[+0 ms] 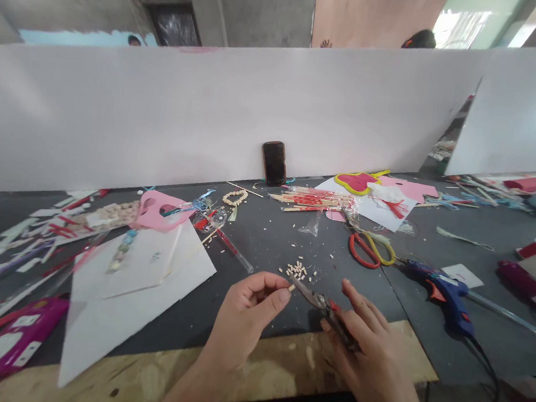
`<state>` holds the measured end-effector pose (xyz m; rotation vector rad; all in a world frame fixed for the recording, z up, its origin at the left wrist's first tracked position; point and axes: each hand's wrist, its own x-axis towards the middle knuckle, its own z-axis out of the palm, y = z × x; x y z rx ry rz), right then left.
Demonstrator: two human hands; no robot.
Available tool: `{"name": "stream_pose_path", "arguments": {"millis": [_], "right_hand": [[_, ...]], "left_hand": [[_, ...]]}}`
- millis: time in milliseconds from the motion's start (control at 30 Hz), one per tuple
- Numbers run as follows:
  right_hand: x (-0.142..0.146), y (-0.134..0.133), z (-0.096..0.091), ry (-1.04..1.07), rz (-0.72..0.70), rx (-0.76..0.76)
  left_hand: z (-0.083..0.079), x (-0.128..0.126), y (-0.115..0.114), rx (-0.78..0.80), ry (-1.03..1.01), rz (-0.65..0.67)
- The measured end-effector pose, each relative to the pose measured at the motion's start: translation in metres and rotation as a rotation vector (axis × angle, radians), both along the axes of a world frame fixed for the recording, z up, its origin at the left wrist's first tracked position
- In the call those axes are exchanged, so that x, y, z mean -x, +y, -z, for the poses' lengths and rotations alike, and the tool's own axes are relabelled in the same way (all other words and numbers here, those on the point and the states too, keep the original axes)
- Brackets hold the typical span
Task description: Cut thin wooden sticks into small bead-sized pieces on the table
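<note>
At the near edge of the dark surface [263,239], the left hand [246,308] pinches a short bit of stick [291,287] between thumb and forefinger. Its tip meets the nose of the small cutters [317,299], which the right hand [367,348] grips by their red handles. Just beyond lies a little heap of cut pieces [297,270] with crumbs scattered about, so the snipping looks partway through (my reading only). A wrapped bundle of sticks [316,200] farther back seems untouched. Scissors [369,249] and a blue glue gun [445,297] lie to the right. Whether the blades are closed on the stick I cannot tell, because fingers cover most of the tool.
</note>
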<state>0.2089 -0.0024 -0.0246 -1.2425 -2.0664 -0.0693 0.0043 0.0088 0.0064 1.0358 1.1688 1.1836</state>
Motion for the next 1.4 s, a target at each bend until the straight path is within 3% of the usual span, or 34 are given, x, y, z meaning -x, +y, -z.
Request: {"name": "stream_pose_path", "arguments": {"millis": [267,600,1033,1400], "right_hand": [[0.003,-0.006,0.004,-0.105,0.002,-0.016],[0.014,-0.002,0.001,0.01,-0.052,0.149],[0.022,0.005,0.007,-0.087,-0.097,0.226],[0.024,0.015,0.012,-0.068,-0.08,0.147]], "left_hand": [[0.003,-0.004,-0.004,0.025,-0.026,-0.019],[0.004,-0.002,-0.01,0.003,0.023,-0.002],[0.008,-0.004,-0.012,-0.022,-0.015,0.052],[0.006,-0.004,-0.013,-0.007,-0.063,0.035]]}}
